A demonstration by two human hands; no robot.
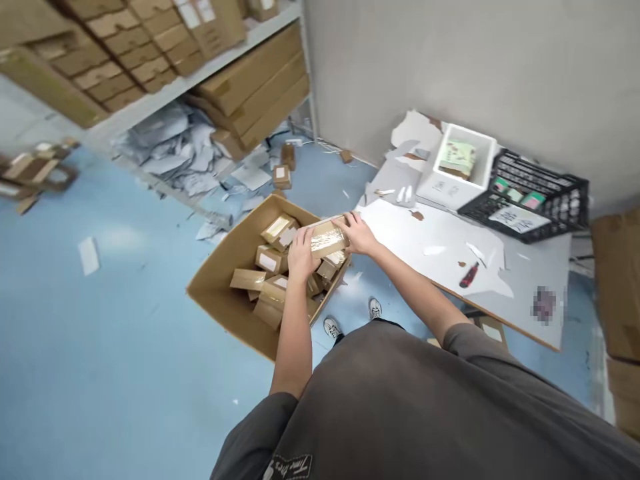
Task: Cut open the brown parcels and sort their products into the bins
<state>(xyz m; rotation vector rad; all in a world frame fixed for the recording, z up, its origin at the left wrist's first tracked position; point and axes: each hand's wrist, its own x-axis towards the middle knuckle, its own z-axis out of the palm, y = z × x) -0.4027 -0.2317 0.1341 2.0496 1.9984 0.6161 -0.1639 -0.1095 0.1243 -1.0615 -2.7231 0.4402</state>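
Box [327,239] held at both ends, centre of frame, over the carton.
The left hand [301,255] grasps the box's left end; the right hand [356,233] grasps its right end, fingers over the upper corner. Contact beneath the box is hidden. Handling (judged): stiff cardboard, probably light to moderate; contents and fragility cannot be told. The glossy tape across the top may be slippery; grip the end faces and edges, clear of the tape. Below, the carton [225,310] contains smaller parcels [271,260]. Right of frame: bench [530,280] with a red knife [469,275], a white bin [434,188] and a black crate [547,229]. Upper left: shelf [200,81] bearing stacked cartons.
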